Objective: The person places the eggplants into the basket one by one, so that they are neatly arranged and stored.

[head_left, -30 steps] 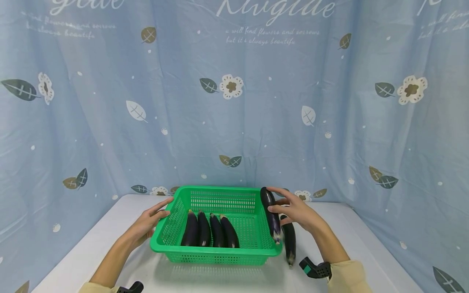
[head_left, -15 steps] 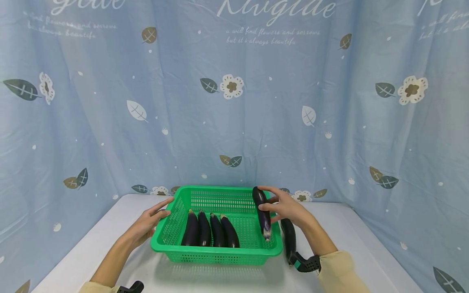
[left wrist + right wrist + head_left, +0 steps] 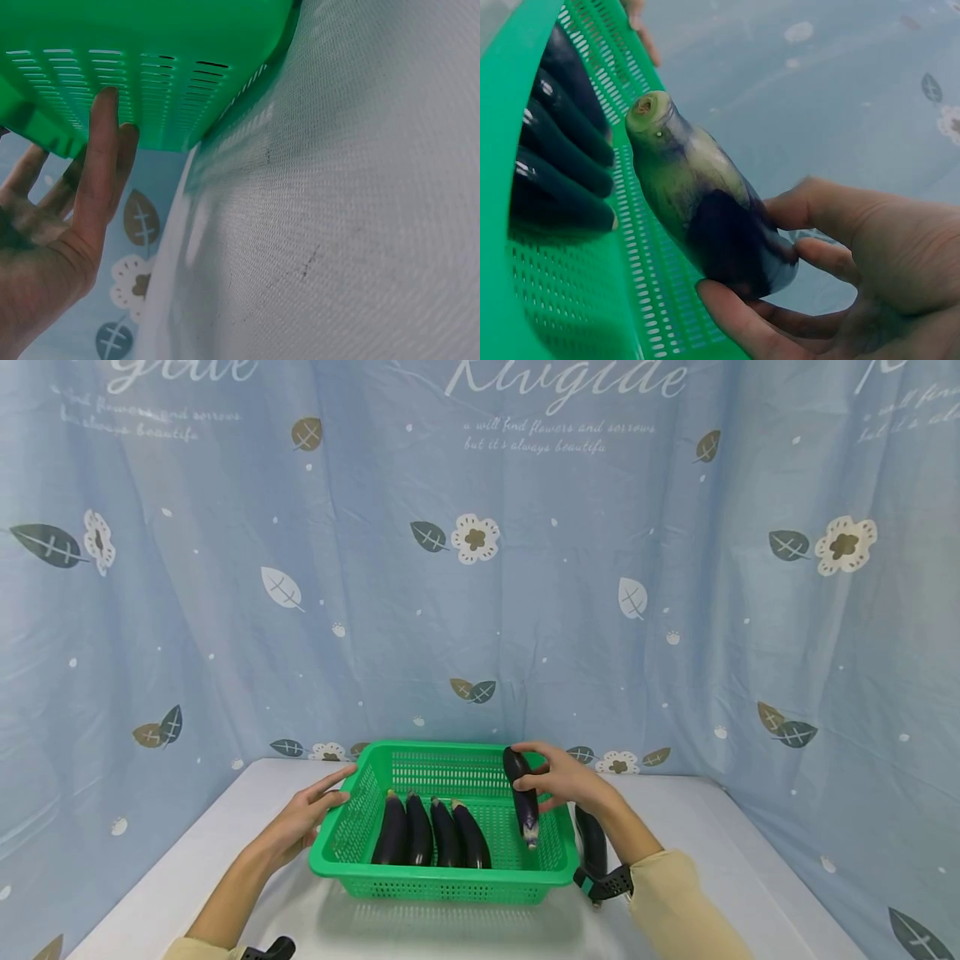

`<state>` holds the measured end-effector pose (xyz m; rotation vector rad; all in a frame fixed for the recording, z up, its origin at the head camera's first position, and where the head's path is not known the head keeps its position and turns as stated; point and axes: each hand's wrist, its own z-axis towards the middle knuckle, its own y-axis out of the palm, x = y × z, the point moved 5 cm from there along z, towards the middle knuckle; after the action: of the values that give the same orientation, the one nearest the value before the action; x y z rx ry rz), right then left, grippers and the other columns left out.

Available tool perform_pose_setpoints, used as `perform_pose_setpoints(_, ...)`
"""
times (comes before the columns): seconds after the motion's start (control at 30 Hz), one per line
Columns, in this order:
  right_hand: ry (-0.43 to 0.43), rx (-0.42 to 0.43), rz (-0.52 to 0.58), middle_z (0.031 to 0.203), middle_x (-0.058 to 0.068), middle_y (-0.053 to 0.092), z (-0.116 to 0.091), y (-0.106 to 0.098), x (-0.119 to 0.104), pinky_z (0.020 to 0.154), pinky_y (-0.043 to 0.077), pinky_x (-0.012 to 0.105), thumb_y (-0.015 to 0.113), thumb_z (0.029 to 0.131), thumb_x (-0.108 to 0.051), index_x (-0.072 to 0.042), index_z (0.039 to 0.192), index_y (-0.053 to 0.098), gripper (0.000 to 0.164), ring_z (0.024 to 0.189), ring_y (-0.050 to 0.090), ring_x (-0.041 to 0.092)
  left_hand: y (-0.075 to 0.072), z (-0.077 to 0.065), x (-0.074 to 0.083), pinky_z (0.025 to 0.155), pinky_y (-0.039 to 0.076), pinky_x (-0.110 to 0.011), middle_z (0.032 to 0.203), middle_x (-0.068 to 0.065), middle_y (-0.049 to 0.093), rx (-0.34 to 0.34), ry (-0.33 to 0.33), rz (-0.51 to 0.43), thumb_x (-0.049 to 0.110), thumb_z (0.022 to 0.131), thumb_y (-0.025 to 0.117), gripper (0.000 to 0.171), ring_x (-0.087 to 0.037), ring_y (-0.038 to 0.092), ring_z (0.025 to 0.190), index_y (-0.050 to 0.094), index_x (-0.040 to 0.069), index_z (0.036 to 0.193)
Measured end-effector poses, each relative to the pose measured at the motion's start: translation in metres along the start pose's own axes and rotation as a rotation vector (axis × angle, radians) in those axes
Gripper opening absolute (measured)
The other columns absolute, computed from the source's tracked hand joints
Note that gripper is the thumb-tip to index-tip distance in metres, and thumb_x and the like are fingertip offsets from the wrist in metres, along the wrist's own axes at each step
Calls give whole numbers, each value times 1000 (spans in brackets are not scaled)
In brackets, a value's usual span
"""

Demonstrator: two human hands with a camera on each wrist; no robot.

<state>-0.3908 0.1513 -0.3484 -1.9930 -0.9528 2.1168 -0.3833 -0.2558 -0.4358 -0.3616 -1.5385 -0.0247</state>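
Observation:
My right hand (image 3: 566,777) holds a dark purple eggplant (image 3: 522,797) over the right part of a green plastic basket (image 3: 442,875). In the right wrist view, thumb and fingers grip this eggplant (image 3: 724,217) near one end, its pale stem end pointing away from the palm. My left hand (image 3: 303,817) holds the basket's left rim, thumb over the edge. The left wrist view has fingers (image 3: 103,150) against the outer slotted wall. Several more eggplants (image 3: 446,835) lie side by side in the basket's left half. Another eggplant (image 3: 592,843) rests outside, partly hidden by my right wrist.
The basket stands on a white table (image 3: 682,827). A blue curtain (image 3: 525,610) with leaf and flower prints hangs behind. A black device (image 3: 603,883) is strapped to my right wrist, another (image 3: 270,948) to my left.
The right hand has carried its eggplant left, from above the basket's right rim to over its inside. The left hand and basket stay where they were.

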Motion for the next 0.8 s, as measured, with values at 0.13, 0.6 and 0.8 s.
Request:
perform_pose_setpoints(0.13,18,-16,2,123,24,56,6,5,-1,72,59,49,71,90,-20,-22,149,42,66,90,67,28,0,0,-1,45,28,-23,165,-17,9,4,5,0,39,100,54,62,-20,56,117,28,33,155)
perform_pose_setpoints(0.6,46,-93,49,119,18,58,27,27,-1,73,58,50,73,88,-20,-21,148,43,67,87,65,31,1,0,0,59,42,-25,166,-15,5,5,-12,-21,39,100,55,62,-51,2,148,27,33,155)
perform_pose_setpoints(0.8,54,-123,53,122,18,59,30,35,-2,74,58,50,74,87,-20,-21,148,43,68,92,67,35,1,0,-1,55,41,-23,166,-15,7,4,-10,-26,38,100,55,62,-50,3,149,27,33,156)
